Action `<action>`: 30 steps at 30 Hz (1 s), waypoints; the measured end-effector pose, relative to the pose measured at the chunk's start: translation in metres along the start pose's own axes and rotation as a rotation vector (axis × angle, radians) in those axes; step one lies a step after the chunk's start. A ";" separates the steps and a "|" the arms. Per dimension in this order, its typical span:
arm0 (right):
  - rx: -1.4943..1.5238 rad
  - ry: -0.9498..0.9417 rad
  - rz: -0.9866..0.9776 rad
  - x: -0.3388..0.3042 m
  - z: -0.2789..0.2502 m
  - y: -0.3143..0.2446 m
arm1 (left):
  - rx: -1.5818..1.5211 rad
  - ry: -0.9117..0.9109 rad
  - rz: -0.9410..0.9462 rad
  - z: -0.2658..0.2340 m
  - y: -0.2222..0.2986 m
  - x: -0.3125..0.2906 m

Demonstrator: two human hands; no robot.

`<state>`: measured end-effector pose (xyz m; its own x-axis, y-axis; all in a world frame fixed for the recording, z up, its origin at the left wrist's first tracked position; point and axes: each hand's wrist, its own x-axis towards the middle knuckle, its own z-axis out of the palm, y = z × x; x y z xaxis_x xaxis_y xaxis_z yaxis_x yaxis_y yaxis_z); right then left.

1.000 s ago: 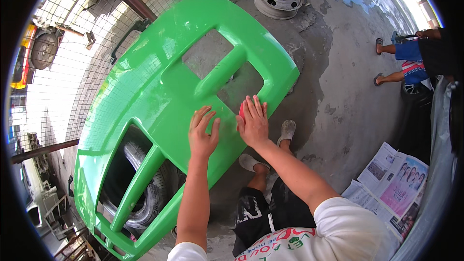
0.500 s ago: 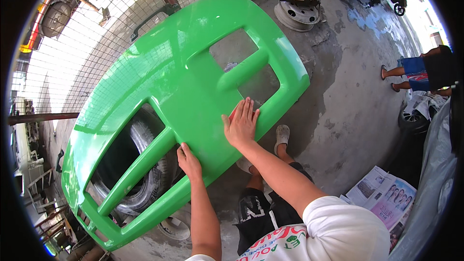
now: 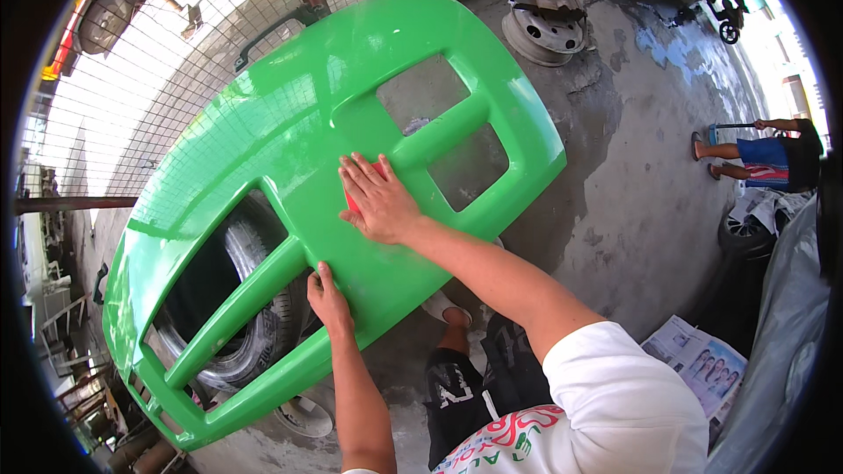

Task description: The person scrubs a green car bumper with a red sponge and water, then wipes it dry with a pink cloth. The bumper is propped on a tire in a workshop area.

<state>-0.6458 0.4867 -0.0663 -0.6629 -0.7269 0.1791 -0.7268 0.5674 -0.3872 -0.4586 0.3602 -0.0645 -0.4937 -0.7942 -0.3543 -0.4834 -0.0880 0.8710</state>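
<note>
A large glossy green vehicle bumper (image 3: 373,276) with several cut-out openings stands slanted in front of me. My right hand (image 3: 379,204) lies flat on its middle section, fingers stretched out, pressing a thin red pad (image 3: 352,201) against the surface. Most of that pad is hidden under the palm; its red edges show beside the fingers. Lower and to the left, my left hand (image 3: 329,303) grips the bumper at the inner corner of the long opening, thumb up against the edge. Its fingertips are partly hidden behind the rim.
Behind the bumper is a tire (image 3: 279,316); wire mesh fencing (image 3: 189,79) runs along the far left. A bare wheel rim (image 3: 543,31) lies on the concrete at the back. Newspaper (image 3: 698,360) lies at right, near grey sheeting (image 3: 773,298). Another person (image 3: 764,158) stands far right.
My right hand has slid left and away from me across the bumper with the red pad, from near the right-hand opening to the middle. My left hand stays at the opening's corner.
</note>
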 end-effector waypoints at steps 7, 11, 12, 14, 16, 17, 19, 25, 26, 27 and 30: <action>-0.175 0.137 0.044 -0.005 -0.039 0.190 | -0.015 0.013 -0.014 -0.008 0.008 0.000; -0.119 0.152 0.225 0.014 -0.016 0.162 | 0.050 0.011 -0.033 -0.004 0.001 0.005; -0.111 0.157 0.200 0.014 0.000 0.123 | 0.090 0.000 -0.043 -0.004 0.000 0.007; -0.097 0.105 0.054 0.012 0.002 0.116 | 0.037 0.012 -0.080 -0.003 0.001 0.006; -0.093 0.006 -0.204 0.009 -0.019 0.150 | -0.011 0.052 -0.050 -0.008 -0.003 0.003; -0.163 -0.021 -0.201 -0.003 -0.030 0.191 | -0.042 0.067 -0.030 -0.005 -0.002 0.004; -0.255 -0.017 0.084 -0.019 -0.049 0.247 | -0.045 0.090 -0.022 0.000 0.000 0.006; -0.037 -0.075 0.011 -0.014 -0.008 0.092 | -0.019 0.039 -0.062 -0.006 -0.012 0.004; -0.024 -0.065 0.029 0.001 -0.004 0.073 | -0.012 0.033 -0.050 -0.011 -0.010 0.005; -0.011 -0.055 0.045 0.017 -0.004 0.056 | 0.037 0.057 -0.022 -0.011 -0.005 0.003; 0.019 0.068 0.335 0.102 -0.004 0.052 | 0.025 0.081 0.039 0.001 0.009 0.006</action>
<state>-0.7516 0.4438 -0.0649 -0.8750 -0.4739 0.0989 -0.4639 0.7623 -0.4513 -0.4666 0.3547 -0.0591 -0.4532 -0.8426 -0.2909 -0.4835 -0.0418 0.8744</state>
